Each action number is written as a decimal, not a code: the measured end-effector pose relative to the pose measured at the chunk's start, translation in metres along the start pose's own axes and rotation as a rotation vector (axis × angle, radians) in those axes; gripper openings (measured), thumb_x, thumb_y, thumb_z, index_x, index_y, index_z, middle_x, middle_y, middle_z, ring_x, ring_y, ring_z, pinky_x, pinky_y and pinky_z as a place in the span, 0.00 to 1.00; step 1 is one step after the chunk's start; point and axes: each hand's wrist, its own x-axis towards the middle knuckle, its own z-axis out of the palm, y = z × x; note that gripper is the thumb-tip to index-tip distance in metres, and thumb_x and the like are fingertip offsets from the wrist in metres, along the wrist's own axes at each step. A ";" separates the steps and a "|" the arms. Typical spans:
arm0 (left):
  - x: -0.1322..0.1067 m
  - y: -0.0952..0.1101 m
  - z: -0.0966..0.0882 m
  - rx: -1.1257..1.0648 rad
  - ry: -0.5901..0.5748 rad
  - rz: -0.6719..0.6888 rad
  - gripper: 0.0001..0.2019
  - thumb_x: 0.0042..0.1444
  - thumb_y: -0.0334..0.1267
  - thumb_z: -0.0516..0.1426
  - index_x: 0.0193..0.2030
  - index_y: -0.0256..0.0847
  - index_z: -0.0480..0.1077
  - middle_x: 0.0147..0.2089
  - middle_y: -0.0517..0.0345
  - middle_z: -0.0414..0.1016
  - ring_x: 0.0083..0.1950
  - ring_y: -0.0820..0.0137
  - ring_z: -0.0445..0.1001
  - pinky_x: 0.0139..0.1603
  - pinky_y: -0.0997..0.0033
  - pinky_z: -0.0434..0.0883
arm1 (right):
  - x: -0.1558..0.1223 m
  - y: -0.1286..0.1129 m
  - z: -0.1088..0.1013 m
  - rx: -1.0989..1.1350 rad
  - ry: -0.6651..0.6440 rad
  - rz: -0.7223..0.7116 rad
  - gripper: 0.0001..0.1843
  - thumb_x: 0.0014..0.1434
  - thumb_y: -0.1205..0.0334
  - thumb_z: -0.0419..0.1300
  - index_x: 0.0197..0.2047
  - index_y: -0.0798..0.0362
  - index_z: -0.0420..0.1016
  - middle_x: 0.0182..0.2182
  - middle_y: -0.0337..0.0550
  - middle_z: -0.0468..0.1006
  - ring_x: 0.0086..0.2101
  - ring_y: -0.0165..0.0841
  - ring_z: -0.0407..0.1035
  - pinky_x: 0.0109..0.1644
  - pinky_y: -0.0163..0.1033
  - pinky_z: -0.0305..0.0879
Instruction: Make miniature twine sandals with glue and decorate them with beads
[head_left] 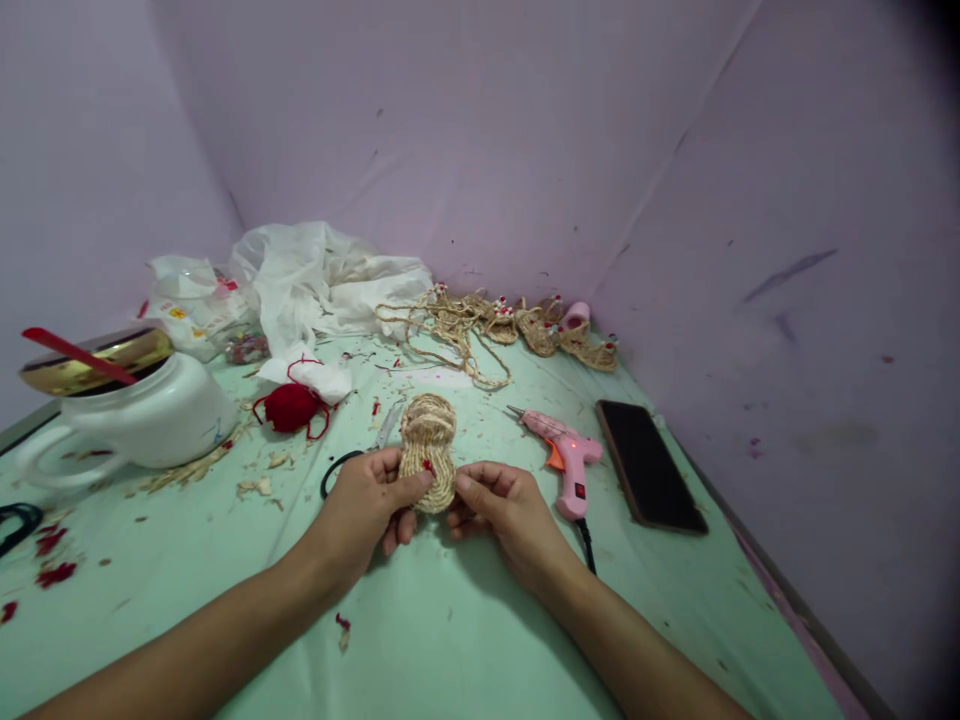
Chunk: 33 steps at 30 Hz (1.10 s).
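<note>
A small slipper of coiled jute rope point(428, 440) is held up over the table in front of me, its strap band at the far end. My left hand point(379, 497) grips its left side, thumb lying on the sole beside a small red bit point(427, 465). At the slipper's right edge, my right hand point(495, 503) has thumb and fingers pinched together on the rim. Partly behind the slipper and my left hand lie scissors point(341, 468) with a dark handle. A pink glue gun point(568, 460) rests to the right, an orange light showing on it.
A dark phone point(651, 465) lies at right. Farther back are loose jute rope point(457, 335), several finished slippers point(536, 328) and white plastic bags point(322, 275). Left stand a red yarn ball point(289, 408) and a white mug-like pot point(161, 415). Scraps litter the green cloth point(300, 640).
</note>
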 end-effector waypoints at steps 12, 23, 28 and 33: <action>0.002 -0.004 0.000 0.069 0.013 0.002 0.12 0.44 0.45 0.58 0.25 0.37 0.64 0.09 0.67 0.62 0.08 0.83 0.51 0.09 0.85 0.48 | 0.003 0.004 -0.003 -0.011 -0.002 -0.001 0.19 0.37 0.52 0.69 0.25 0.60 0.71 0.15 0.36 0.72 0.16 0.23 0.65 0.22 0.31 0.65; 0.001 -0.007 0.000 0.078 0.007 0.028 0.13 0.45 0.45 0.58 0.28 0.36 0.65 0.09 0.67 0.62 0.09 0.82 0.52 0.10 0.84 0.50 | 0.002 0.003 -0.004 0.035 -0.018 -0.009 0.19 0.39 0.54 0.69 0.29 0.60 0.72 0.18 0.38 0.73 0.18 0.25 0.66 0.23 0.32 0.66; 0.002 -0.009 -0.001 0.048 -0.040 0.050 0.12 0.47 0.44 0.57 0.29 0.35 0.66 0.11 0.66 0.63 0.10 0.82 0.53 0.10 0.84 0.50 | 0.001 0.001 -0.003 0.070 0.015 0.012 0.18 0.38 0.54 0.69 0.25 0.60 0.71 0.19 0.38 0.73 0.19 0.25 0.66 0.22 0.31 0.67; 0.002 -0.007 0.000 -0.080 -0.077 0.074 0.14 0.45 0.37 0.59 0.39 0.33 0.69 0.16 0.63 0.68 0.15 0.80 0.61 0.14 0.82 0.59 | 0.003 0.001 -0.006 0.076 0.078 -0.018 0.17 0.38 0.55 0.69 0.26 0.60 0.72 0.19 0.38 0.73 0.19 0.24 0.66 0.23 0.30 0.68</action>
